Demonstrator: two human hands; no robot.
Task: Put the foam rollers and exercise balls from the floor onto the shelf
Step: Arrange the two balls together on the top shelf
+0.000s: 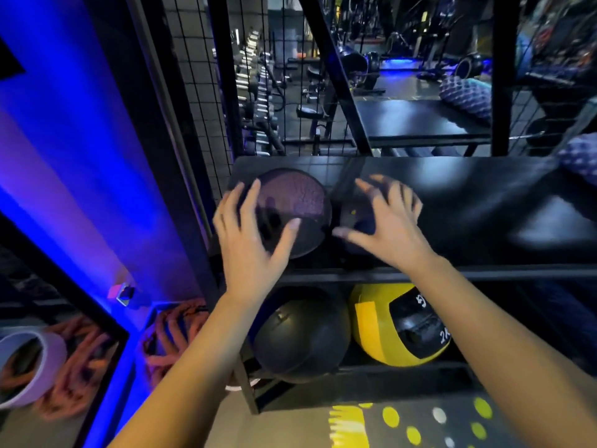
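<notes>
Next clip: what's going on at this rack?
A person stands at a gym rack with both hands spread open over the upper shelf. The left hand is spread around a dark ball resting there. The right hand hovers over a second dark ball beside it, blurred. A black ball and a yellow-and-black ball sit on the shelf below.

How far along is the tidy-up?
Done: a black ball and a yellow medicine ball sit on the lower tier, a bumpy foam roller on a higher tier. In hand: left hand spread over a textured dark ball, right hand over a blurred second ball, on the middle shelf. Left: unclear; little floor shows.
</notes>
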